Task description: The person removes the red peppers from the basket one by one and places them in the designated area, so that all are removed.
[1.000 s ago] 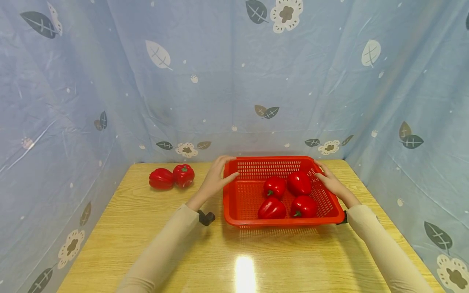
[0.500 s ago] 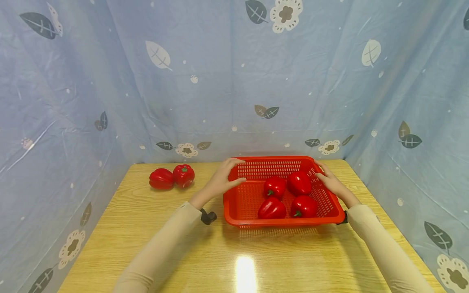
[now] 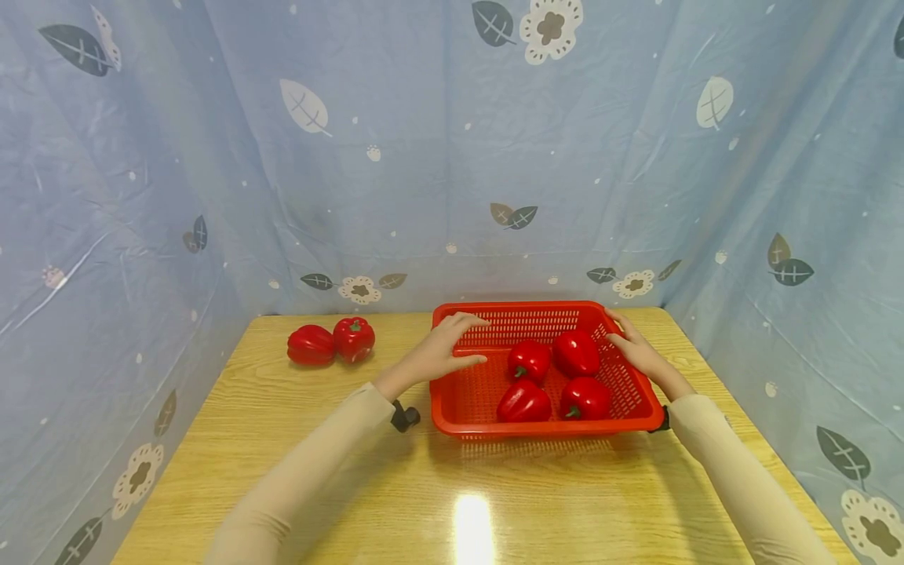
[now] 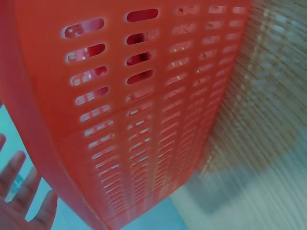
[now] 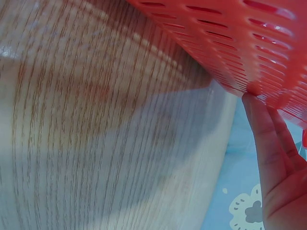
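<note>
A red plastic basket [image 3: 523, 429] with slotted walls stands on the table, several red bell peppers [image 3: 530, 359] lying in its middle and right part. Over its left end my left hand [image 3: 439, 353] hovers with fingers and thumb spread, holding nothing; in the left wrist view those fingers [image 4: 26, 191] show beyond the rim, apart from it. At the right end my right hand [image 3: 641, 353] holds the basket's side, thumb over the rim and fingers outside. The right wrist view shows its fingers [image 5: 264, 139] touching the outer wall [image 5: 230, 43].
Two more red bell peppers, one lying [image 3: 311, 345] and one upright [image 3: 354, 339], sit side by side at the table's back left. A patterned blue curtain [image 3: 424, 196] encloses the wooden table [image 3: 339, 502] at the back and sides.
My left hand has moved right and slightly toward me, from the basket's left rim to over its inside. My right hand, the basket and the peppers have stayed put.
</note>
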{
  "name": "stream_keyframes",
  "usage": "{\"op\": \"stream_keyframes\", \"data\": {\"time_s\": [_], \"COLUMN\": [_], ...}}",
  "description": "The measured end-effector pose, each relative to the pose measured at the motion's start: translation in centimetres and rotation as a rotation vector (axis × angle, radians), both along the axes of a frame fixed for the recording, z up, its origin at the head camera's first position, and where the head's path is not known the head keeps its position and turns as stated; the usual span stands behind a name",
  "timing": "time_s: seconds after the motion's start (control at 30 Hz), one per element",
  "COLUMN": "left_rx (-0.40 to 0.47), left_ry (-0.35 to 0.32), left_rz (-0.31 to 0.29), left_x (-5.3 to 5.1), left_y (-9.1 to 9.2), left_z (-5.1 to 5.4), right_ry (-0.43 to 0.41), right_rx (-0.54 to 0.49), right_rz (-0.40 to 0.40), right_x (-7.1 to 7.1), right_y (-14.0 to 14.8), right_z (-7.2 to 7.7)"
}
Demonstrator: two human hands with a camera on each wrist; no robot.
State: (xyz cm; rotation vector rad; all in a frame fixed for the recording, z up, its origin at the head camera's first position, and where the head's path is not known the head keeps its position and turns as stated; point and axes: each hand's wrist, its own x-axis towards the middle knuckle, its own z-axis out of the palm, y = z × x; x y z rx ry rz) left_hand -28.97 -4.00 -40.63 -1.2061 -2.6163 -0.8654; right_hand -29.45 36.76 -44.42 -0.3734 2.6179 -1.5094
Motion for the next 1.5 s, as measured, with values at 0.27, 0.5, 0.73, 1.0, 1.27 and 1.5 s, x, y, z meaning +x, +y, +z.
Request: {"op": "stream_keyframes", "data": {"time_s": [0.27,0.5,0.73,1.0,1.27,1.5], "left_rx": [-0.079,-0.128,-0.153,-0.207,-0.254,-0.248], "left_ry": [-0.025,-0.016,0.024,0.003,-0.066,-0.158], "left_rz": [-0.061,-0.084,-0.125,-0.16,-0.212,-0.251], "left_x": [0.0,-0.2,-0.7,-1.0,-0.8,-0.9], "left_y": [0.4,0.6,1.3,2.5,3.4,4.1], "left_z": [1.0,1.9,2.6,3.3,4.0,4.1], "right_ry": [0.005,0.009,0.007,0.005,0.006,0.021], "right_rx": [0.001,-0.009,-0.013,-0.002,0.0,0.019], "right_rz": [0.007,0.009,-0.001,0.0,-0.005,-0.007], "right_x": [0.0,0.0,-0.1,0.1,0.1,0.1], "right_y": [-0.1,-0.1,-0.1,-0.2,-0.2,-0.1], "right_z": [0.1,0.2,0.4,0.5,0.2,0.0]}}
